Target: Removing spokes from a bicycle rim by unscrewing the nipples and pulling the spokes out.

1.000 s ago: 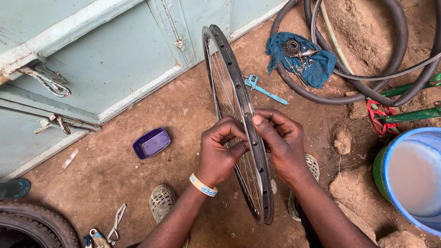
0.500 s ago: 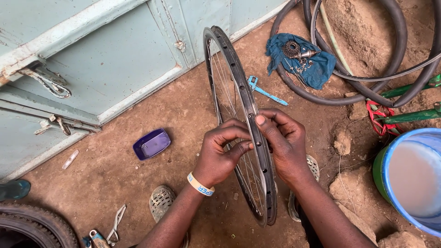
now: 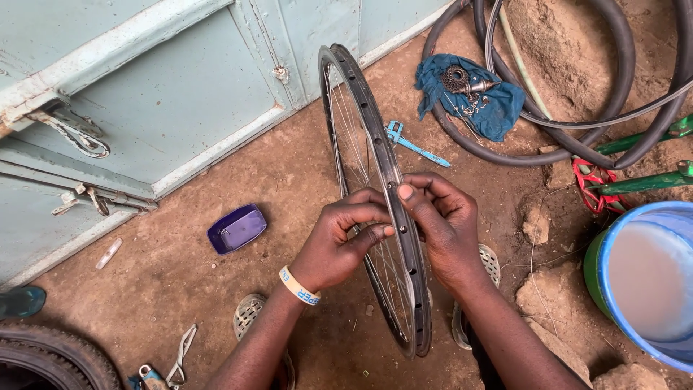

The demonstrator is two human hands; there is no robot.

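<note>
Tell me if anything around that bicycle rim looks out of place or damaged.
Nothing looks broken. The bicycle rim stands upright on the dirt, held by the left hand and right hand. Oddities are minor: small metal parts sit loose on a crumpled blue cloth, and a blue tool lies in the dirt.

No signs or screens were in view. One label-like item: a pale yellow wristband point(image 3: 299, 286) with blue print sat on the wrist just below the left hand point(image 3: 339, 242). One package-like item: a small rectangular purple-blue tray point(image 3: 237, 228), open and shallow, lay on the dirt floor to the left of that hand, near it but apart.
</note>
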